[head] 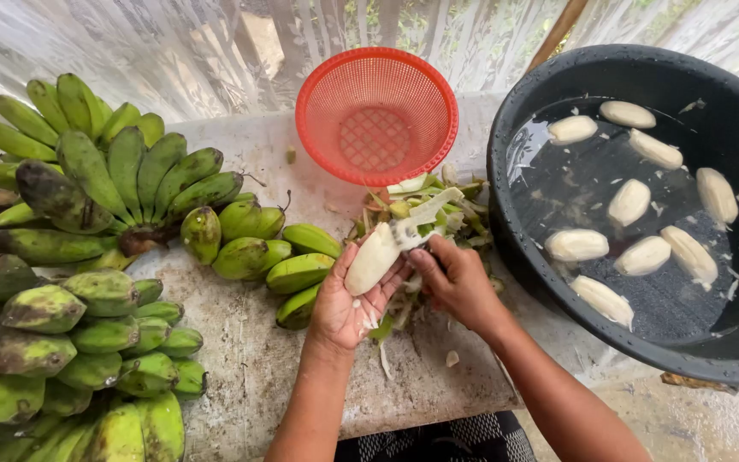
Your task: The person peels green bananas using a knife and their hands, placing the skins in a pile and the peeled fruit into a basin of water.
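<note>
Here, bunches of green bananas [87, 257] crowd the desk's [258, 368] left edge. Toward the middle, the left hand [348, 304] cradles a half-peeled banana [372, 258], its grip curled loosely beneath the pale flesh. The right hand [455, 282] pinches a strip of peel [425, 214] above the peel pile [434, 201], in front of a red colander [376, 115]. At the right edge, a black basin [626, 77] holds peeled bananas [630, 201] in water. The slick fruit could slide from the loose palm.
</note>
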